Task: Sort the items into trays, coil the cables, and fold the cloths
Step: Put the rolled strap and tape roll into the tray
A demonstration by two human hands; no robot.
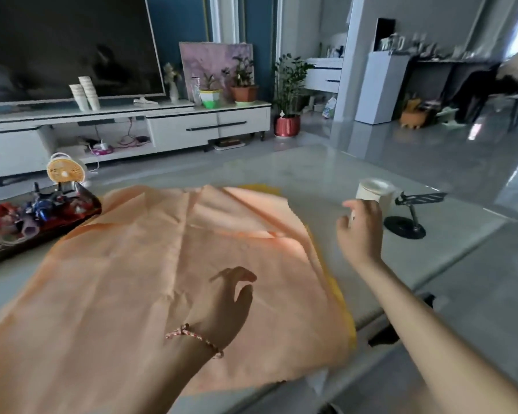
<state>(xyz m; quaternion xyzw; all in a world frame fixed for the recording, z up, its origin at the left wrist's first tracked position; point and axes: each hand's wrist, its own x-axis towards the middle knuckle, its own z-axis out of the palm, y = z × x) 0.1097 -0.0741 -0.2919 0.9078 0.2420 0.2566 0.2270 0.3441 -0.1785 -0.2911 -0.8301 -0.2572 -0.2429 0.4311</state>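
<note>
Peach cloth (126,264) lies spread over the near table (326,171), a yellow cloth (343,312) showing under its right edge. Left hand (228,306) hangs over the cloth's middle, fingers loosely curved and gripping nothing; contact is unclear. Right hand (361,231), blurred, is raised with relaxed fingers just near a white cup (374,191), holding nothing.

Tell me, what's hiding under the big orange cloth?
A yellow cloth peeks out from under the orange cloth along its right and far edges, on the table. How far it reaches underneath, and anything else there, is covered.
</note>
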